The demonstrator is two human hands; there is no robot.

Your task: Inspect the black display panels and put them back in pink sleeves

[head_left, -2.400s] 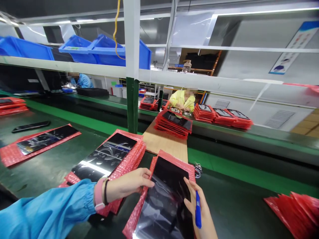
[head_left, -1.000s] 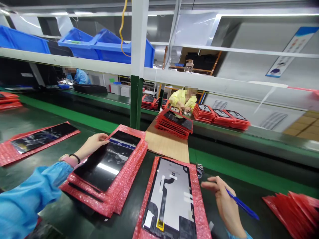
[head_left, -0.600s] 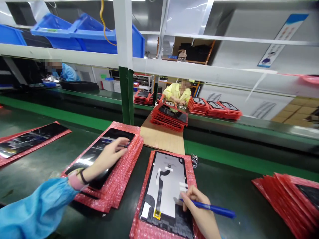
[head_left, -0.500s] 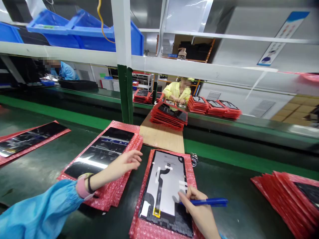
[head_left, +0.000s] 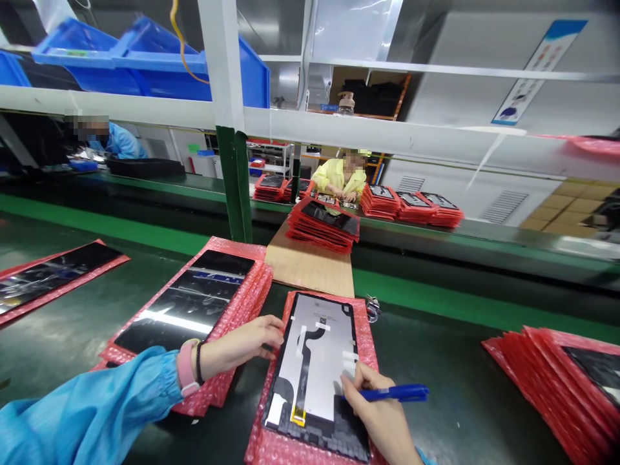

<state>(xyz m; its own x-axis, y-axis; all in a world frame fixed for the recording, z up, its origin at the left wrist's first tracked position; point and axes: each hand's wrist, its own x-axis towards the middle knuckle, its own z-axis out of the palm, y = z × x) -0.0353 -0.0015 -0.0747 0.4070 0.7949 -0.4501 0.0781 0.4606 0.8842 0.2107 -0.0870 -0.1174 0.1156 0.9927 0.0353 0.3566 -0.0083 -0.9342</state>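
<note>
The gray panel (head_left: 322,368) lies on red bubble wrap (head_left: 369,332) at six o'clock. The right hand (head_left: 380,413), at the panel's four o'clock, pinches a blue pen (head_left: 404,392): press softly. The left hand (head_left: 256,339), fingers loosely apart, is by its nine o'clock edge: steady it gently.

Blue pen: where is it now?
Head view, low and right of centre: the blue pen is in the right hand, at the lower right side of the grey-backed panel.

Blue bins (head_left: 159,68), yellow cord (head_left: 182,48), slanted wall sign (head_left: 539,72)
</note>
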